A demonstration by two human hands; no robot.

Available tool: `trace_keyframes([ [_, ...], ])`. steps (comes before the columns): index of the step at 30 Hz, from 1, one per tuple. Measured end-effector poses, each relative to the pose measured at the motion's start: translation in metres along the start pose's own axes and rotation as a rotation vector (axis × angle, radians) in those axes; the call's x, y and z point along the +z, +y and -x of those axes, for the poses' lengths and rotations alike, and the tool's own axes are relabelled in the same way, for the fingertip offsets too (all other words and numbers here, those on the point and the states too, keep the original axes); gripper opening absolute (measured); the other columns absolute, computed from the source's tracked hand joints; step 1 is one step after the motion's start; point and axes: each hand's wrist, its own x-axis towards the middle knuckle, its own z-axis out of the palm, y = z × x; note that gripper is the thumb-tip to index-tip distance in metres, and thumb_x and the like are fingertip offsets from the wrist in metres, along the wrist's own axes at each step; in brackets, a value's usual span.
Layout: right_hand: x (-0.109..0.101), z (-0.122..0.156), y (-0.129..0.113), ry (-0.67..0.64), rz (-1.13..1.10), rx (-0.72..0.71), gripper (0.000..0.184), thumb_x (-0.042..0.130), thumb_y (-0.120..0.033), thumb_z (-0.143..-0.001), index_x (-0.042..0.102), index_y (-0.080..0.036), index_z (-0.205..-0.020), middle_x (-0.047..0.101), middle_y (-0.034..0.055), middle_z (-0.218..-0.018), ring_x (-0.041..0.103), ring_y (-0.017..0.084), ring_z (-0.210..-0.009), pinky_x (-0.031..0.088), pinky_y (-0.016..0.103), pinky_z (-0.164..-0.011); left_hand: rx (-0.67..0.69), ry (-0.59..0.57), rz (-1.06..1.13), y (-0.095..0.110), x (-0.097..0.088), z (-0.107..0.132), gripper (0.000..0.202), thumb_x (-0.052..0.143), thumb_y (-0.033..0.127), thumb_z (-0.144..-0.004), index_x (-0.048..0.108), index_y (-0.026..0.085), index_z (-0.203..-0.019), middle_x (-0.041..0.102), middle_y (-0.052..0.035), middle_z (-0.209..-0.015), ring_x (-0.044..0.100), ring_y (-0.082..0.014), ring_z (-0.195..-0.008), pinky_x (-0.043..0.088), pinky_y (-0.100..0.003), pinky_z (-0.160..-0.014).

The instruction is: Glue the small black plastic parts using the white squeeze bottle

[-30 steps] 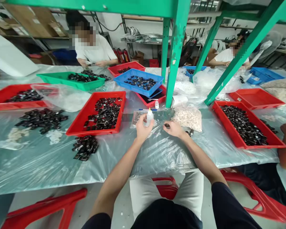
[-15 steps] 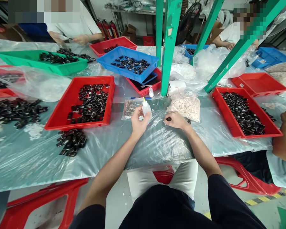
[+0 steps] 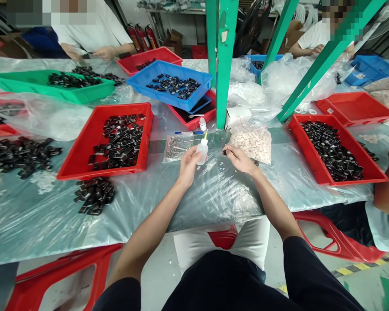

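In the head view, my left hand (image 3: 188, 165) grips a small translucent squeeze bottle (image 3: 202, 152) whose yellow-green nozzle points up. My right hand (image 3: 241, 159) pinches a small black piece (image 3: 225, 152) between thumb and fingertips, low over the table; its exact kind is too small to make out. Just behind my right hand lies a clear bag of small cream-coloured pieces (image 3: 254, 142). Beside my left hand is a flat clear bag of thin metal sticks (image 3: 178, 147). A small white bottle (image 3: 202, 124) stands behind the squeeze bottle.
A red tray of black pieces (image 3: 62, 170) stands on the left, with a loose pile (image 3: 95, 196) before it. Another red tray (image 3: 326, 172) is on the right. A green post (image 3: 225, 73) rises behind the bottles. Co-workers sit across the table and to the right.
The squeeze bottle has moved slightly right and down, from tilted to more upright. My right hand has turned a little, bringing the black piece slightly left and up. The view has shifted slightly.
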Motion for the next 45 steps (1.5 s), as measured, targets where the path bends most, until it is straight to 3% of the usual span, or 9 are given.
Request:
trace_keyframes([
  [3,0.003,-0.001,0.001,0.049,-0.110,-0.010,0.013,0.045,-0.029,-0.095,0.055,-0.022,-0.100,0.056,0.0009,-0.086,0.052,0.017,-0.078,0.041,0.029,-0.069,-0.039,-0.025,0.037,0.000,-0.001,0.000,0.046,0.074,0.057,-0.080,0.063,0.023,-0.109,0.072,-0.0038,-0.089,0.069,-0.0190,-0.076,0.053,-0.032,-0.069],
  [10,0.015,-0.003,0.002,0.103,-0.364,0.022,0.032,0.057,-0.044,-0.096,0.058,-0.023,-0.120,0.069,0.0040,-0.098,0.058,0.016,-0.072,0.051,0.030,-0.067,-0.082,-0.018,0.120,0.003,-0.004,-0.003,0.038,0.068,0.054,-0.084,0.063,0.021,-0.101,0.067,-0.0034,-0.079,0.062,-0.0158,-0.065,0.045,-0.030,-0.059],
  [19,0.019,-0.007,0.002,0.135,-0.513,0.036,0.047,0.068,-0.064,-0.088,0.064,-0.022,-0.109,0.073,0.0044,-0.094,0.059,0.015,-0.066,0.054,0.031,-0.065,-0.060,0.054,0.127,0.002,-0.004,-0.004,0.036,0.069,0.055,-0.084,0.058,0.022,-0.091,0.052,0.0031,-0.064,0.048,-0.0119,-0.054,0.036,-0.027,-0.052],
  [22,0.018,-0.006,0.002,0.135,-0.534,0.049,0.047,0.068,-0.065,-0.087,0.065,-0.022,-0.109,0.072,0.0038,-0.094,0.058,0.014,-0.064,0.051,0.029,-0.059,-0.049,0.046,0.143,0.002,-0.004,-0.003,0.035,0.071,0.053,-0.083,0.056,0.022,-0.083,0.049,0.0039,-0.062,0.045,-0.0107,-0.053,0.033,-0.026,-0.051],
  [30,0.015,-0.005,0.001,0.122,-0.629,0.065,0.052,0.072,-0.065,-0.086,0.068,-0.019,-0.111,0.067,0.0035,-0.088,0.056,0.012,-0.062,0.038,0.023,-0.047,-0.091,0.105,0.274,0.003,0.000,-0.001,0.043,0.086,0.051,-0.069,0.058,0.018,-0.073,0.054,0.0022,-0.067,0.044,-0.0074,-0.052,0.031,-0.023,-0.049],
  [45,0.012,-0.002,-0.004,0.133,-0.601,0.032,0.043,0.073,-0.057,-0.088,0.071,-0.018,-0.106,0.062,0.0009,-0.080,0.051,0.010,-0.059,0.044,0.025,-0.055,-0.055,0.088,0.153,0.006,-0.006,-0.004,0.043,0.087,0.053,-0.068,0.070,0.016,-0.080,0.053,0.0028,-0.061,0.042,-0.0076,-0.051,0.029,-0.023,-0.050],
])
